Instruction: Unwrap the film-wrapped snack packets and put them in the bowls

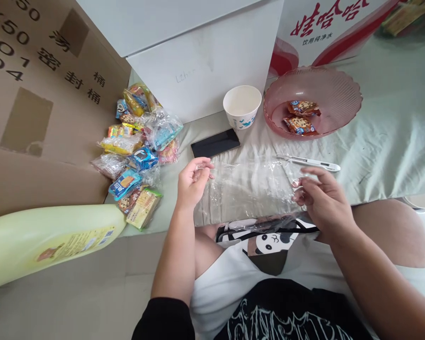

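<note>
A clear plastic bag [251,184] is stretched between my two hands over the table's front edge. My left hand [195,182] pinches its left end between thumb and fingers. At the other end, my right hand [318,196] is closed on the plastic with thumb and fingertips. Just beyond the right hand lies a white utility knife [316,163]. A dark phone [215,143] rests on the cloth past the left hand. The bag looks see-through, with the pale tablecloth [375,156] showing behind it.
Several wrapped snacks [137,141] are heaped at left, beside a cardboard box [56,108] and a pale yellow bottle [53,241]. A paper cup [243,113] stands near a pink bowl [343,101] holding wrapped cookies [300,125]. White boxes [198,71] line the back.
</note>
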Demonstrator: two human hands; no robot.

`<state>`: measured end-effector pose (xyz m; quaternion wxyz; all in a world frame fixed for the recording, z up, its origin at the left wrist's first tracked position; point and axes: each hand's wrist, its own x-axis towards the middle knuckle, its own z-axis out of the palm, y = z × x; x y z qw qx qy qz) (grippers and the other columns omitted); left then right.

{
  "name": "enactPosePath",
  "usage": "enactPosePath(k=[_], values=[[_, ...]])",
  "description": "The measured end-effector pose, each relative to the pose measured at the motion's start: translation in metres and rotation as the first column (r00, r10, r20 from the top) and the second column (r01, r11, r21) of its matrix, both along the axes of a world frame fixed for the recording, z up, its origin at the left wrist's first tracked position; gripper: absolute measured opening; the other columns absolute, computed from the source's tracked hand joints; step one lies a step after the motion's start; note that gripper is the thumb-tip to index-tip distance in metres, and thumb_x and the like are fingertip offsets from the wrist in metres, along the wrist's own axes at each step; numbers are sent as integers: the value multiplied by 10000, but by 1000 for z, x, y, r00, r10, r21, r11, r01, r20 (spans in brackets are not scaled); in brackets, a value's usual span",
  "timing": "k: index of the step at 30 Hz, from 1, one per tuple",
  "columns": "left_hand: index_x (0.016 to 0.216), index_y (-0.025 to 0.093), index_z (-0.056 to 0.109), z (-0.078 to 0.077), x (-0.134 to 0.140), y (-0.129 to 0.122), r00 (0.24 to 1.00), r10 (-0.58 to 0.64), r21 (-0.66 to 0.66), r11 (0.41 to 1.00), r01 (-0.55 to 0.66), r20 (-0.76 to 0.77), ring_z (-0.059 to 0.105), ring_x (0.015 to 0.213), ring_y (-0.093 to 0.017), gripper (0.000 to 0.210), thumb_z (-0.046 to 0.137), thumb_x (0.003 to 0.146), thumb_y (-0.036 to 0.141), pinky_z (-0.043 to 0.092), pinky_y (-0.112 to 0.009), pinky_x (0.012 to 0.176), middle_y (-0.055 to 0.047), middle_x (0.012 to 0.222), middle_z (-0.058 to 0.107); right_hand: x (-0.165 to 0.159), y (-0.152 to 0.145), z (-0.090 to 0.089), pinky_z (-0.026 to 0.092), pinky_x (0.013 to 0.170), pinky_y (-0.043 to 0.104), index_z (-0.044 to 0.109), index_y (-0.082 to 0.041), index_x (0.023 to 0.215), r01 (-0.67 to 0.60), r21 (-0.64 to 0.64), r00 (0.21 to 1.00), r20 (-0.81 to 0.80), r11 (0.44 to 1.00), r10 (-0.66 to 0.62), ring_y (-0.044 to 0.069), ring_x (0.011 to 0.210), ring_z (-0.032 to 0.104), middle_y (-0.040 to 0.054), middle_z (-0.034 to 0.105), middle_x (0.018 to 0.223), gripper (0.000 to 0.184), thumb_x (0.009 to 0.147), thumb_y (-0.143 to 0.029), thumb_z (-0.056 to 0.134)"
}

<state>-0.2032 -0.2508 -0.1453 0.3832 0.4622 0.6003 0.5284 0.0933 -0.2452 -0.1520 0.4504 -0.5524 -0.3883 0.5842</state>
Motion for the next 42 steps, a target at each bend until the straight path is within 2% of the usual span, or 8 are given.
enactPosePath(k=[3,9,14,19,25,33,37,42], values=[[1035,201,718,-2,-3,-3,982,-141,-46,990,136,-128,705,859,-172,267,741,791,306,554,-284,798,-51,965,752,6,1,-2,456,484,237,650,-225,843,-2,6,999,45,1000,1,116,582,650,9,672,815,191,788,-389,731],[1120,219,708,1,3,-5,917,-317,-213,939,269,-240,686,817,-157,338,726,784,256,529,-250,715,-28,942,736,19,5,2,511,538,260,728,-233,1024,-14,16,991,134,1000,12,144,668,657,15,680,827,263,803,-374,754],[1058,201,707,6,6,-5,943,-332,-273,910,311,-30,630,592,-115,321,772,763,310,520,-235,603,20,731,653,26,7,-2,521,561,247,749,-233,1021,30,31,989,147,999,-34,109,624,621,10,683,850,250,810,-367,754],[1041,208,689,8,7,-6,910,-356,-28,929,370,214,679,678,-136,485,895,623,342,576,-263,668,-29,885,721,24,7,-5,509,513,262,749,-226,1057,33,4,988,150,999,-34,128,592,637,24,700,833,283,814,-371,739],[1020,222,762,-2,16,-3,931,-313,-207,939,274,-189,696,793,-164,242,747,781,255,555,-286,766,-42,913,763,21,11,4,573,655,336,771,-234,1053,-12,17,942,337,1000,6,213,758,721,43,746,825,303,768,-338,766],[927,240,789,-6,6,1,894,-129,19,988,151,-429,617,702,-149,123,708,840,274,506,-285,712,-22,795,695,24,17,2,494,672,367,781,-264,838,-72,154,756,653,986,-47,203,671,634,32,749,798,147,802,-380,697],[776,241,792,-1,1,1,912,-80,123,982,141,-403,562,727,-160,162,744,838,383,495,-297,687,-40,814,560,21,19,8,505,736,395,746,-267,815,-150,331,705,697,932,-134,209,719,589,65,660,825,121,858,-340,661],[630,211,714,0,-5,1,960,-66,213,969,127,-274,595,1119,-253,386,792,750,570,524,-390,943,-103,1111,610,24,17,17,486,1011,526,677,-272,768,-270,593,708,656,759,-261,361,1269,548,122,615,1125,116,877,-303,651]])
